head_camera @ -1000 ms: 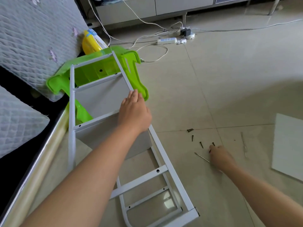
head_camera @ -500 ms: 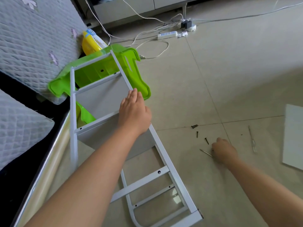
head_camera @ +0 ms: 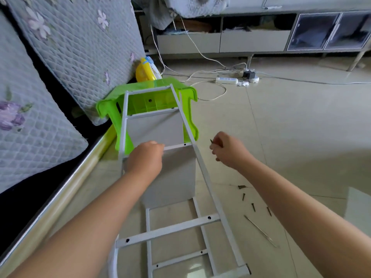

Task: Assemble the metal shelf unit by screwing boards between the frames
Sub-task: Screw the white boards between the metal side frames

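A: How far is the shelf unit coming along, in the head view?

B: One board (head_camera: pixel 170 173) is sitting between the frames (head_camera: pixel 208 185). The left hand (head_camera: pixel 145 159) is gripping a crossbar, the right hand (head_camera: pixel 228 150) is pinching a screw (head_camera: pixel 211 141). More screws (head_camera: pixel 253 206) are lying on the floor; most boards are, I judge, waiting.

The left hand (head_camera: pixel 145 157) covers part of a white frame (head_camera: pixel 208 189) crossbar, its fingertips blurred. A small dark screw (head_camera: pixel 211 141) juts from the right hand (head_camera: pixel 228 150), mostly hidden by its fingers. At 4 o'clock, a white board (head_camera: pixel 359 207) runs off the edge.
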A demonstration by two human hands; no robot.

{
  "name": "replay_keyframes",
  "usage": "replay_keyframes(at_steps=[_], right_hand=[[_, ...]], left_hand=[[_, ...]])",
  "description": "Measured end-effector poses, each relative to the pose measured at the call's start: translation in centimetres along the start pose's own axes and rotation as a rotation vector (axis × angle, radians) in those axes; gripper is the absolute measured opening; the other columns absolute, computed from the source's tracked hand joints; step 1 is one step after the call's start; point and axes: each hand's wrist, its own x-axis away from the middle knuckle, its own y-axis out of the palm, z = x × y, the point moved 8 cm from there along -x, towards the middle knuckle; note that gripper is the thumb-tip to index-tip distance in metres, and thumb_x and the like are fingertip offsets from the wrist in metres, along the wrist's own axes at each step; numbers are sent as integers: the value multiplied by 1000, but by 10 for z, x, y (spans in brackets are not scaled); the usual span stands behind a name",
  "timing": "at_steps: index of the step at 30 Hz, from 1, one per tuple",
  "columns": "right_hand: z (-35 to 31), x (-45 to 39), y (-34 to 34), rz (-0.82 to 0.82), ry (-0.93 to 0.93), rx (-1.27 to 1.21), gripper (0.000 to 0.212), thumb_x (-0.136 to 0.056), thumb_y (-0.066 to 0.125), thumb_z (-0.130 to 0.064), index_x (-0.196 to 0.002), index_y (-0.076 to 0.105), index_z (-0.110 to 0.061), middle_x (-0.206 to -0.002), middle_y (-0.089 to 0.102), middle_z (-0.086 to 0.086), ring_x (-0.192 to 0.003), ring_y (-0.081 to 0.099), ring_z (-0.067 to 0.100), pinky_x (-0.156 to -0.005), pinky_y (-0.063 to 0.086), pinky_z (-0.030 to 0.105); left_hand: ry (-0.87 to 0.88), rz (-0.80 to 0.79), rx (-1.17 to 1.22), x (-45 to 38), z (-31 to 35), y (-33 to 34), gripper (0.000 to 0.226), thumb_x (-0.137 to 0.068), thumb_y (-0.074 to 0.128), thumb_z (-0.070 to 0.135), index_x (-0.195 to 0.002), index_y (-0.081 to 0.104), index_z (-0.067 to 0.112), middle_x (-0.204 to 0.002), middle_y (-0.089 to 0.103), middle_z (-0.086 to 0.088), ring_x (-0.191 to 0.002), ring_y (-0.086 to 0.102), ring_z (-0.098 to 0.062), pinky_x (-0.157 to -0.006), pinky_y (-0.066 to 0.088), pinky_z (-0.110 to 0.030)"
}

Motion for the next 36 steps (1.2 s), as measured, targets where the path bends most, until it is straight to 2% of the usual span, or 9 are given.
replay_keyframes(at_steps=[2, 7, 15, 20, 23, 26, 29, 31, 36], right_hand=[[-24, 1, 2, 9, -17, 130, 21, -93, 42, -10, -108, 54, -1, -109, 62, 16, -102, 57, 33, -73, 40, 29], [-46, -7, 22, -18, 15, 224, 23, -92, 39, -6, -109, 53, 1, -112, 58, 17, -104, 54, 31, -68, 33, 25], [-44, 0, 29, 47, -24, 288, 19, -93, 37, -5, -107, 50, 1, -103, 59, 21, -95, 54, 35, -66, 33, 28], [-49, 5, 30, 68, -80, 364, 16, -90, 38, 1, -102, 48, 1, -95, 59, 23, -85, 54, 36, -61, 33, 29], [-50, 6, 29, 107, -76, 372, 16, -88, 38, 2, -99, 49, 0, -91, 59, 23, -77, 52, 34, -60, 36, 31], [-48, 7, 27, 149, -72, 340, 16, -87, 39, 0, -95, 53, -1, -88, 59, 22, -78, 55, 37, -60, 41, 33], [-48, 7, 25, 176, -80, 352, 17, -86, 41, 0, -94, 56, -2, -87, 60, 21, -79, 55, 37, -59, 37, 30], [-48, 7, 24, 193, -74, 354, 18, -86, 43, 0, -95, 58, -2, -89, 62, 20, -81, 56, 37, -60, 37, 29], [-49, 10, 24, 231, -85, 352, 20, -89, 43, -6, -99, 60, -2, -91, 64, 20, -85, 56, 38, -64, 41, 33]], left_hand=[[-6, 14, -72, 5, -5, -6, 23, -89, 45, 5, -104, 61, 11, -106, 59, -9, -104, 56, -31, -74, 46, -37], [38, 7, -107, 10, -2, -5, 33, -85, 41, -4, -111, 58, 8, -111, 57, -13, -108, 54, -34, -79, 46, -39], [60, 30, -103, 14, -1, -2, 34, -83, 43, -5, -112, 55, 6, -112, 57, -11, -109, 53, -32, -78, 45, -36], [68, 19, -82, 10, -13, 1, 19, -90, 47, 7, -103, 60, 12, -106, 60, -9, -103, 56, -32, -73, 42, -35], [56, 36, -162, 10, -29, -3, 17, -91, 50, 14, -102, 63, 15, -107, 62, -3, -105, 56, -28, -82, 40, -30], [13, 29, -146, 12, -48, -2, 22, -95, 48, 25, -106, 64, 15, -113, 57, -1, -115, 47, -24, -96, 38, -35], [-112, -2, -88, 20, -54, 0, 27, -97, 46, 25, -116, 62, 14, -123, 47, -8, -118, 41, -30, -88, 42, -35], [-196, -9, -105, 25, -52, -1, 27, -97, 44, 17, -119, 60, 13, -119, 46, -10, -112, 48, -33, -78, 43, -35], [-113, -12, -207, 26, -45, 0, 31, -92, 42, 0, -116, 57, 11, -112, 57, -10, -103, 58, -31, -66, 35, -31]])
